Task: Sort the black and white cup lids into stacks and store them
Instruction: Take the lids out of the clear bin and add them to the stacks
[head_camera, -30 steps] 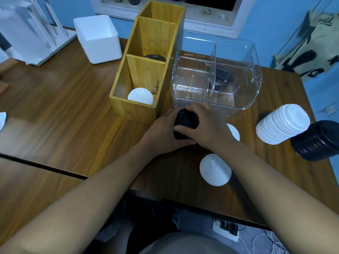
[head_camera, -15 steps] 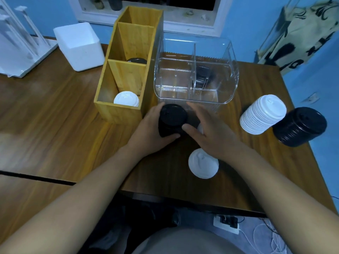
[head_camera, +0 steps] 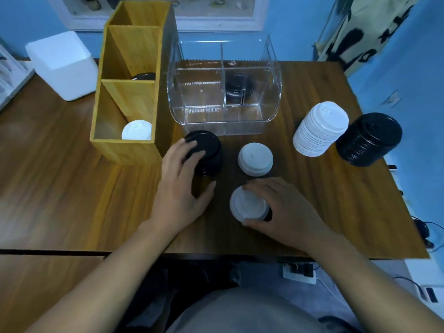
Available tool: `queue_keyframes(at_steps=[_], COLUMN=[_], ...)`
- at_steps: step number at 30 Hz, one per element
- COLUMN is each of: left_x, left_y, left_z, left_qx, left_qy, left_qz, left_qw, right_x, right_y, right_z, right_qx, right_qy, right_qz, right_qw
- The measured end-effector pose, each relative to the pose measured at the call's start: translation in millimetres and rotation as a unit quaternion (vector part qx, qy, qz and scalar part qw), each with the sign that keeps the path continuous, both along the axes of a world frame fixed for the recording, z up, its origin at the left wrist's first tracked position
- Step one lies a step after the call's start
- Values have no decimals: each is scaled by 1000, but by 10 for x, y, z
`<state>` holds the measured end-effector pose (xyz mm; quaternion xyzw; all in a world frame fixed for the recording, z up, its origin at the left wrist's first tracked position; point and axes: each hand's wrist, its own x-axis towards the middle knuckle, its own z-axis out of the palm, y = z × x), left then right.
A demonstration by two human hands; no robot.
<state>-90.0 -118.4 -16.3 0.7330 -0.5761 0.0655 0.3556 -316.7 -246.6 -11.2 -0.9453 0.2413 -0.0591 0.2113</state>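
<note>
Bare table (head_camera: 60,193) lies open at 8 o'clock of the small black stack (head_camera: 211,152); the wooden organizer (head_camera: 127,150) stands at 10. At 12 the clear bin (head_camera: 223,121) walls it off (a divider splits its inside). Narrow lanes separate the middle white lids (head_camera: 255,159), the near white lid (head_camera: 247,205) at 5 and the tall white stack (head_camera: 320,129) at 3.

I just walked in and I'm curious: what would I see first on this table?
Probably the two hands in the middle. The left hand rests on a short black lid stack beside the wooden box, and the right hand grips a single white lid nearer the front edge. After that, the tall white stack and the tall black stack, side by side on the right.
</note>
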Motion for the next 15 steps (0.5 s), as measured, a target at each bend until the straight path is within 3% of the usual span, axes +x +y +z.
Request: queue_keyframes(at_steps=[5, 8, 15], left_x=[-265, -461, -634], left_y=[-182, -384, -830], left_z=[74, 46, -92], left_qx=[73, 126, 155], left_qy=[-59, -10, 109], left_qz=[-98, -102, -71], left_qw=[991, 987, 979], right_x=[-351, -509, -521], right_y=[-252, -353, -370], right_z=[61, 32, 67], right_qx=[59, 74, 77], right_qy=[14, -5, -40], right_qz=[16, -5, -66], right_qw=[998, 997, 994])
